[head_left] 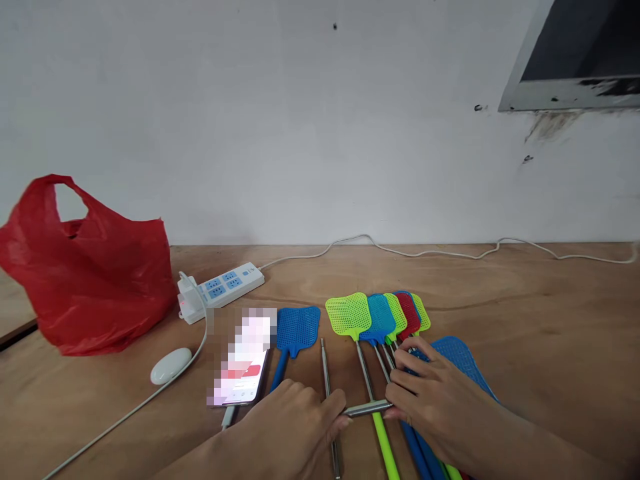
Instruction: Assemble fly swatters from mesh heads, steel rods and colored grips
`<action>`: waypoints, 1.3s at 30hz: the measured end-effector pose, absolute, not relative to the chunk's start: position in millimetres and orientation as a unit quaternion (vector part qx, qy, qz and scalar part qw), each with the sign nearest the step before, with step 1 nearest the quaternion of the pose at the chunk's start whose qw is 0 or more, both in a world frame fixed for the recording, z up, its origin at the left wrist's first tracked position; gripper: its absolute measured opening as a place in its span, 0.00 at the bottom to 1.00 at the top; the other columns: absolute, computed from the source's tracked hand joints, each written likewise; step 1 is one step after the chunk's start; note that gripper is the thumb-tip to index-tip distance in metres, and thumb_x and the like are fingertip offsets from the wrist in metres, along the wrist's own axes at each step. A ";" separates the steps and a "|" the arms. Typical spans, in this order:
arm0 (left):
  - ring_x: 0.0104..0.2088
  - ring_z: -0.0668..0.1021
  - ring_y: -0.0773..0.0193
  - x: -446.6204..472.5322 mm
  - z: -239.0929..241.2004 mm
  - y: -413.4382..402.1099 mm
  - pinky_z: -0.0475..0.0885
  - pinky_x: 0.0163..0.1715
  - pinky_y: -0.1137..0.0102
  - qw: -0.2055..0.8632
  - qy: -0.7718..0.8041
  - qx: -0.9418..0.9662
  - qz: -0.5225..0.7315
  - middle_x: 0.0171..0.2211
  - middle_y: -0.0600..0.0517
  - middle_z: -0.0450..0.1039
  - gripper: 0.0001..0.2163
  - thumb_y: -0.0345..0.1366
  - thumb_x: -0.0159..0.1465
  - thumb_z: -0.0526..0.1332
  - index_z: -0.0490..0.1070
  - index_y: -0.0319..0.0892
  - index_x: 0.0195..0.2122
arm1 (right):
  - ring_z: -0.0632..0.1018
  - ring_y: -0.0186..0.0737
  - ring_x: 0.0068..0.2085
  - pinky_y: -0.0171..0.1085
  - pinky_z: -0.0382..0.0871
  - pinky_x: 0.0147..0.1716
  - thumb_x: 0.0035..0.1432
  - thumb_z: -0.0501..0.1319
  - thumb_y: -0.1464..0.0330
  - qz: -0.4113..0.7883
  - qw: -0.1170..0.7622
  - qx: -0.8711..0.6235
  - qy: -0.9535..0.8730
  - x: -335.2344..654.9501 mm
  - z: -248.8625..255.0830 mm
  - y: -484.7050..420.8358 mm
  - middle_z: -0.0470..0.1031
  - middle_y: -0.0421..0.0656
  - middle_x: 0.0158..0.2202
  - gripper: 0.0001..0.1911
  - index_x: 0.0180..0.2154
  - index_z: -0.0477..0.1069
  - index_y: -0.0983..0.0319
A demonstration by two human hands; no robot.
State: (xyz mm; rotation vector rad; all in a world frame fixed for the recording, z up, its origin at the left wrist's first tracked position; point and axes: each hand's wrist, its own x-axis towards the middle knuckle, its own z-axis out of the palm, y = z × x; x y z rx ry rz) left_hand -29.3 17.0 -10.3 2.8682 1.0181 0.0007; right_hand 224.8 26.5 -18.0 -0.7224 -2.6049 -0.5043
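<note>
My left hand [295, 423] and my right hand [435, 393] each pinch one end of a short metal rod [369, 408] held crosswise low over the wooden table [525, 320]. Under it lie several fly swatters in a fanned row [380, 317], with yellow-green, blue and red mesh heads and metal or plastic handles. A separate blue fly swatter [296, 330] lies left of them, and a loose thin metal rod [326, 373] lies between. Another blue mesh head [463, 360] shows behind my right hand.
A phone [244, 373] lies by my left hand with a cable plugged in. A white power strip [220, 287] and its cord [425, 252] run along the wall. A red plastic bag [85, 267] stands at the left, with a small white oval object [170, 365] near it.
</note>
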 end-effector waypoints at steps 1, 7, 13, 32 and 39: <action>0.18 0.72 0.56 -29.4 -7.3 16.3 0.55 0.18 0.66 0.052 0.331 0.942 0.005 0.23 0.49 0.72 0.25 0.43 0.77 0.31 0.65 0.44 0.36 | 0.73 0.45 0.36 0.51 0.57 0.51 0.68 0.57 0.68 -0.177 0.198 -0.258 -0.929 224.6 -17.0 26.1 0.75 0.39 0.27 0.12 0.29 0.68 0.59; 0.21 0.74 0.57 -37.4 5.6 14.5 0.56 0.21 0.66 0.110 0.332 0.937 0.004 0.26 0.50 0.74 0.23 0.43 0.77 0.35 0.66 0.44 0.36 | 0.73 0.43 0.33 0.47 0.57 0.49 0.71 0.53 0.68 -0.123 0.216 -0.262 -0.932 229.5 -11.2 25.4 0.73 0.36 0.26 0.15 0.29 0.65 0.58; 0.26 0.76 0.58 -48.4 11.8 13.1 0.58 0.23 0.67 0.160 0.353 0.922 0.000 0.27 0.52 0.74 0.19 0.43 0.77 0.41 0.67 0.45 0.35 | 0.74 0.43 0.34 0.47 0.58 0.51 0.70 0.53 0.71 -0.065 0.209 -0.290 -0.932 244.9 -10.5 22.7 0.74 0.35 0.27 0.14 0.29 0.63 0.57; 0.26 0.76 0.55 -41.8 17.0 12.3 0.56 0.24 0.66 0.137 0.362 0.919 -0.071 0.29 0.50 0.75 0.19 0.41 0.77 0.41 0.67 0.44 0.37 | 0.73 0.45 0.36 0.50 0.62 0.51 0.65 0.55 0.76 0.014 0.118 -0.317 -0.941 254.6 -0.8 20.3 0.73 0.37 0.28 0.12 0.29 0.63 0.58; 0.28 0.76 0.58 -53.6 7.2 7.1 0.61 0.26 0.68 0.173 0.359 0.917 -0.004 0.29 0.52 0.75 0.20 0.44 0.78 0.40 0.69 0.45 0.39 | 0.74 0.46 0.37 0.52 0.62 0.53 0.67 0.53 0.75 0.027 0.111 -0.321 -0.940 262.1 6.4 19.0 0.75 0.38 0.28 0.13 0.29 0.66 0.58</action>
